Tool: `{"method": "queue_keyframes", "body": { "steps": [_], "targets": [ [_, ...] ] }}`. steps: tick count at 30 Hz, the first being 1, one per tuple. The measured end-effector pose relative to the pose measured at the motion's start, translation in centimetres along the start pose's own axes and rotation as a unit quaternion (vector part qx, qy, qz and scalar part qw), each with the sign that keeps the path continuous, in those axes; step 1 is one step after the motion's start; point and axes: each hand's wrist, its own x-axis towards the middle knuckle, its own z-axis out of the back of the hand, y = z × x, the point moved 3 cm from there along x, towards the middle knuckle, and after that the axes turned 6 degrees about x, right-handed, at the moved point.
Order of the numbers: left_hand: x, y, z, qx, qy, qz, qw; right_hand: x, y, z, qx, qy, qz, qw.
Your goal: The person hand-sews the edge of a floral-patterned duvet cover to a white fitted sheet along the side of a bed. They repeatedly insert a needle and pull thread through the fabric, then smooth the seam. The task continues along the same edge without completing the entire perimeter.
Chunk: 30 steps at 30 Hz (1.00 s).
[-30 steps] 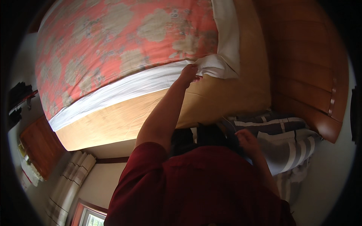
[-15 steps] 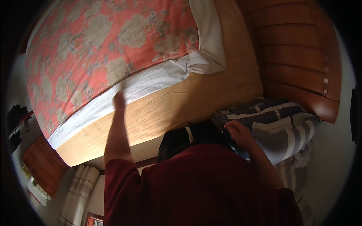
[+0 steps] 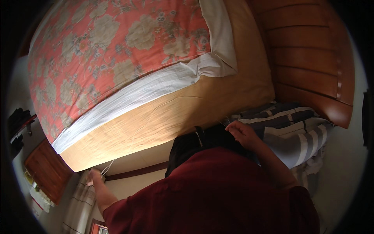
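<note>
At about 9 o'clock, dark items (image 3: 18,123) hung by the wall. Near 8 o'clock stood a wooden cabinet (image 3: 50,169), with a striped curtain (image 3: 80,201) to its right towards 7 o'clock. The left hand (image 3: 94,177) was stretched out in front of the curtain's top, its fingers curled closed on pale thread (image 3: 108,167), strands of which ran from the hand up to the bed's lower edge.

A coral floral quilt (image 3: 113,39) filled the bed from 9 to 12 o'clock, bordered by white cloth (image 3: 152,86) that bunched at the corner near 1 o'clock. Below it, the tan bed sheet (image 3: 243,89) covered the side, and a length of thread lay across it in a loose curve.

Between 3 and 4 o'clock, the right hand (image 3: 242,133) had its fingertips pinched on a fine thread, just beside dark trousers (image 3: 212,136). A grey striped blanket (image 3: 294,134) lay rumpled at 3 o'clock, under a brown wooden headboard (image 3: 306,58) at 2 o'clock.
</note>
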Motion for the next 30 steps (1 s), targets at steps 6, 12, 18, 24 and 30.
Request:
{"method": "queue_keyframes", "body": {
  "steps": [6,12,18,24,30],
  "targets": [
    [-2.7,-30.6,8.2,-0.585,0.019,-0.382,0.715,-0.6,-1.2,0.7,0.03,-0.047,0.041,0.998],
    [-21.9,-49.3,22.6,-0.625,0.263,-0.441,0.588,-1.1,-1.9,1.0,0.038,-0.051,-0.021,0.998],
    [-21.7,-54.5,22.3,-0.524,0.057,-0.51,0.68,-1.3,-4.3,-0.4,0.098,-0.06,0.053,0.992],
    [-15.6,-47.5,19.7,-0.424,-0.222,-0.608,0.634,-0.8,-3.7,-0.1,0.078,-0.064,0.02,0.995],
    [-2.9,-29.0,10.2,-0.329,-0.262,-0.447,0.789,-0.1,-2.6,0.3,0.064,-0.042,0.0,0.997]
  ]
}}
